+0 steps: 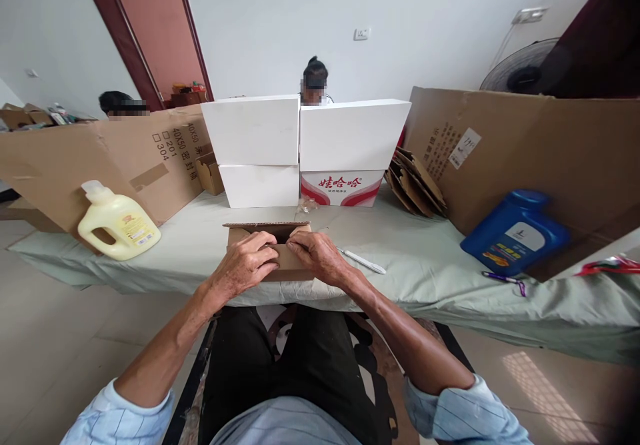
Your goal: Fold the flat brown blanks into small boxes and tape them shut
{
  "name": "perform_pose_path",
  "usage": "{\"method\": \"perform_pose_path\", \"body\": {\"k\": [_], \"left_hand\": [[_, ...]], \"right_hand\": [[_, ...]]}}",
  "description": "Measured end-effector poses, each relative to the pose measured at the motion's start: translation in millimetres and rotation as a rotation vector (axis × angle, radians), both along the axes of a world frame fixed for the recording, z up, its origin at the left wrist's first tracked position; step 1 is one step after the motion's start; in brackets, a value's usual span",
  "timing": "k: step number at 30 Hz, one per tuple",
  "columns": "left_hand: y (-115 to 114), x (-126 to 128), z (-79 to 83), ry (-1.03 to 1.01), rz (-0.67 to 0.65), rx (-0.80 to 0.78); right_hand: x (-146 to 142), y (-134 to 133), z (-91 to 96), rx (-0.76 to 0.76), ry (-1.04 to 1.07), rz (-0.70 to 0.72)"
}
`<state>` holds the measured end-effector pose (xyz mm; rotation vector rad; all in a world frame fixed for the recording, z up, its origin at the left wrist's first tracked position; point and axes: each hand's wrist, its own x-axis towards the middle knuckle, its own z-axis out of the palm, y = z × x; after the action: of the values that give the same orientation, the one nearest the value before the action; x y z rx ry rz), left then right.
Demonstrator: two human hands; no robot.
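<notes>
A small brown cardboard box (290,272) stands at the table's front edge, its top open and its back flap raised. My left hand (253,258) is closed over the left part of the box's near wall, fingers curled at the rim. On the right part of the same wall, my right hand (320,255) grips the rim, thumb and fingers pinched together. The inside of the box is dark and mostly hidden by my hands. Just right of my right hand lies a white pen-like tool (364,260).
White boxes (260,185) are stacked behind the small box. Large cartons (520,158) stand on both sides. A yellow jug (120,222) is at left; a blue bottle (515,232) and purple pen (503,277) are at right. Folded cardboard (415,185) leans nearby. Two people sit beyond.
</notes>
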<state>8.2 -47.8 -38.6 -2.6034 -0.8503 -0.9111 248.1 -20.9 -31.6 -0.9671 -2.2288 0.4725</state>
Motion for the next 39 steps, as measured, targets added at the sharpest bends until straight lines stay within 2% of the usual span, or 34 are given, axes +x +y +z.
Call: {"method": "perform_pose_path", "body": {"k": [4, 8, 10, 12, 16, 19, 22, 25, 29, 33, 39], "left_hand": [[-0.3, -2.5, 12.8, -0.012, 0.032, 0.113], [7.1, -13.8, 30.8, -0.022, 0.233, 0.231], [9.9, -18.9, 32.9, 0.01, 0.248, 0.163], [9.1, -22.4, 29.6, 0.013, 0.2, 0.061], [2.4, -29.3, 21.0, -0.086, 0.112, -0.17], [4.7, -36.8, 21.1, -0.121, 0.144, -0.314], [13.6, -42.8, 24.6, -0.095, 0.19, -0.365], [18.5, -43.9, 28.9, -0.04, 0.158, -0.403], [12.3, -40.1, 33.8, 0.037, 0.1, -0.502], [5.5, -36.7, 35.5, 0.004, 0.047, -0.539], [4.5, -34.9, 36.8, -0.06, 0.039, -0.587]], "right_hand": [[-0.1, -5.5, 0.5, 0.02, -0.034, -0.016], [0.1, -12.1, -7.2, 0.122, -0.087, -0.08], [0.4, -14.5, -12.7, 0.178, -0.128, -0.133], [0.7, -17.4, -17.4, 0.221, -0.183, -0.164], [0.0, -28.8, -24.6, 0.279, -0.269, -0.129], [-1.7, -39.4, -31.4, 0.332, -0.267, -0.118], [-2.6, -46.3, -38.8, 0.387, -0.251, -0.122], [-2.2, -48.8, -44.3, 0.418, -0.237, -0.125], [-1.2, -49.8, -48.9, 0.453, -0.21, -0.105], [-1.3, -50.9, -51.9, 0.44, -0.203, -0.103], [-1.7, -51.6, -52.0, 0.429, -0.202, -0.11]]}}
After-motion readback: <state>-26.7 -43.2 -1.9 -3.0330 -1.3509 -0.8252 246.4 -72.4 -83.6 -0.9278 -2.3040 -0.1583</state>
